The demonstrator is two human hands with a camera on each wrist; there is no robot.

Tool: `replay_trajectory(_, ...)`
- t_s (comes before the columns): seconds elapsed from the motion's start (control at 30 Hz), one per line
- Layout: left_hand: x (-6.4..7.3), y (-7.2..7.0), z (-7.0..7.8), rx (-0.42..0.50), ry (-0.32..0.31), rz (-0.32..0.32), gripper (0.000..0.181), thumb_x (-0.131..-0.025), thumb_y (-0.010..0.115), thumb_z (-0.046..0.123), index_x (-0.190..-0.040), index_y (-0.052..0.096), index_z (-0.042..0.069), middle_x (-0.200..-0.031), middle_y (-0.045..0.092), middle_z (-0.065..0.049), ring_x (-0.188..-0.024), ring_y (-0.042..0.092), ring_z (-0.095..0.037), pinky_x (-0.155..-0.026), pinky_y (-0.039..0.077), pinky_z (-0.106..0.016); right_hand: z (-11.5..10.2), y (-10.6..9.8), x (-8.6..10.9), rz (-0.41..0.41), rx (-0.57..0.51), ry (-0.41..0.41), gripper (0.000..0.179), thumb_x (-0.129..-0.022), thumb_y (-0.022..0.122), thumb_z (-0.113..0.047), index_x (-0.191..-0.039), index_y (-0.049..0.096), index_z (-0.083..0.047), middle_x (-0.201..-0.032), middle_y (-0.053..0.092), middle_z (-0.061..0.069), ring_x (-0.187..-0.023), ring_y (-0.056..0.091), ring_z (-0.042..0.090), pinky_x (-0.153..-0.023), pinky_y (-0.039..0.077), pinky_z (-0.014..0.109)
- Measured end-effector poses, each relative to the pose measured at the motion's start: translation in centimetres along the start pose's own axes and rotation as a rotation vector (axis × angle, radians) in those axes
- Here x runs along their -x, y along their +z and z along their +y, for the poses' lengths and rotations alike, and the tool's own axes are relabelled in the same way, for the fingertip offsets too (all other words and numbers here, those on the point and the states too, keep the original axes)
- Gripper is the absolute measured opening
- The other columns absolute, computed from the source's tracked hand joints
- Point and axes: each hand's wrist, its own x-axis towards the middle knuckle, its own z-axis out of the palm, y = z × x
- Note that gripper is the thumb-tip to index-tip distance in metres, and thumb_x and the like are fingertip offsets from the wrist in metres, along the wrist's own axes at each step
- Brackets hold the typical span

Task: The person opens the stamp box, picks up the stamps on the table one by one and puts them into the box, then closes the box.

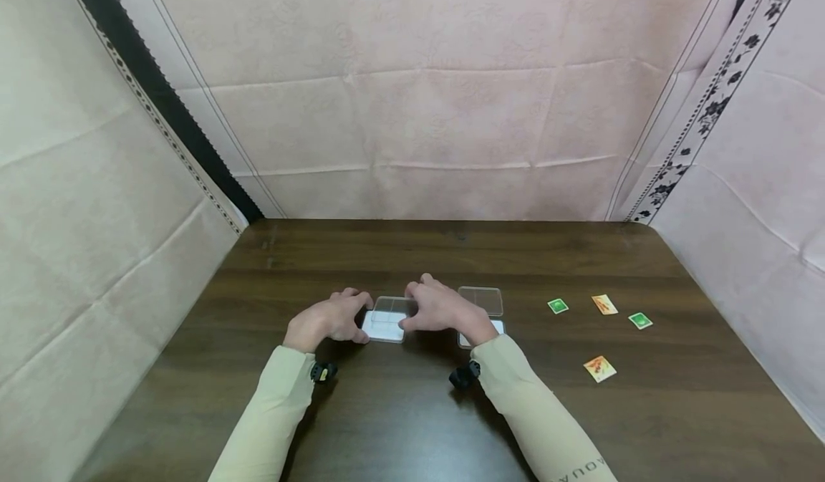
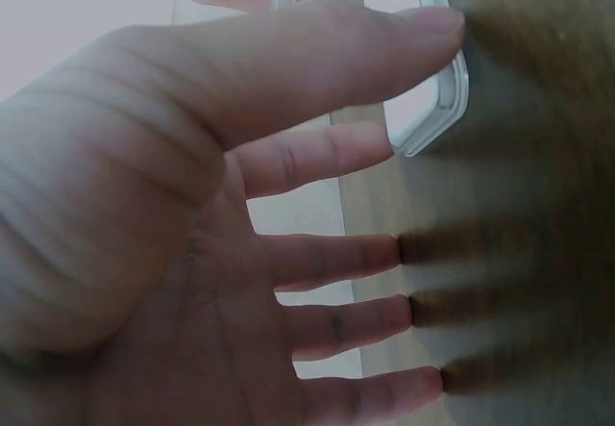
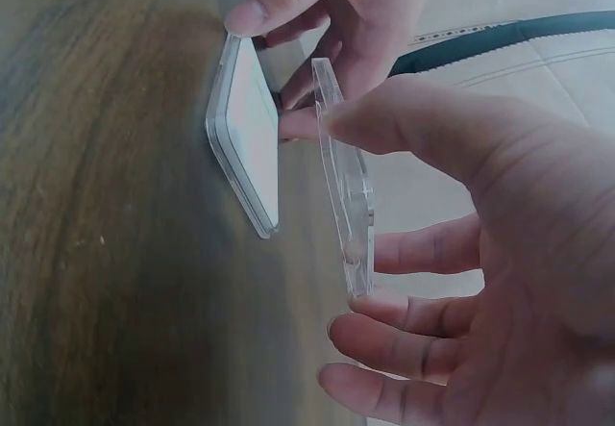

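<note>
A shallow white-based box point(image 1: 384, 326) lies on the table, its clear lid point(image 3: 344, 190) raised apart from it. My right hand point(image 1: 441, 306) pinches that lid by its edge, thumb on one side and fingers on the other. At the left edge of the box, my left hand point(image 1: 331, 319) rests with thumb and index finger touching it. The left fingers point(image 2: 327, 258) are fairly straight in the left wrist view. Beyond my right wrist is a second box point(image 1: 498, 326), partly hidden by the arm, with a clear lid point(image 1: 481, 298) at its far side.
On the right of the brown table point(image 1: 399, 410) lie small picture cards: a green card point(image 1: 558, 306), another green card point(image 1: 640, 321), an orange card point(image 1: 604, 304) and a second orange card point(image 1: 600, 369). Pale cloth point(image 1: 419, 124) hangs behind and at both sides.
</note>
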Motion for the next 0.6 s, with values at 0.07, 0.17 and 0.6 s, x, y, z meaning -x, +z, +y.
replay_trajectory(0.07, 0.03, 0.03, 0.04, 0.0, -0.004, 0.002, 0.058, -0.081, 0.08, 0.033, -0.131, 0.053, 0.023, -0.137, 0.048, -0.009, -0.115, 0.044, -0.03, -0.092, 0.045, -0.052, 0.09, -0.16, 0.06, 0.003, -0.005, 0.0, 0.059, -0.083, 0.073, -0.047, -0.127, 0.058, -0.011, -0.107, 0.049, 0.004, -0.091, 0.05, 0.018, -0.074, 0.046, 0.031)
replay_trajectory(0.17, -0.04, 0.08, 0.13, -0.002, -0.007, 0.004, 0.058, -0.081, 0.08, 0.034, -0.131, 0.052, 0.024, -0.138, 0.048, -0.009, -0.115, 0.044, -0.029, -0.092, 0.045, -0.052, 0.28, -0.37, 0.07, 0.011, -0.014, 0.001, 0.06, -0.083, 0.073, -0.047, -0.129, 0.057, -0.011, -0.108, 0.049, 0.004, -0.093, 0.05, 0.019, -0.076, 0.047, 0.032)
replay_trajectory(0.6, -0.01, 0.15, -0.07, 0.009, -0.01, 0.003, 0.057, -0.081, 0.08, 0.034, -0.13, 0.053, 0.025, -0.139, 0.048, -0.01, -0.115, 0.044, -0.03, -0.091, 0.046, -0.052, 0.67, -0.59, -0.45, 0.021, -0.002, -0.005, 0.06, -0.085, 0.072, -0.045, -0.131, 0.055, -0.011, -0.112, 0.048, 0.007, -0.096, 0.05, 0.019, -0.075, 0.047, 0.032)
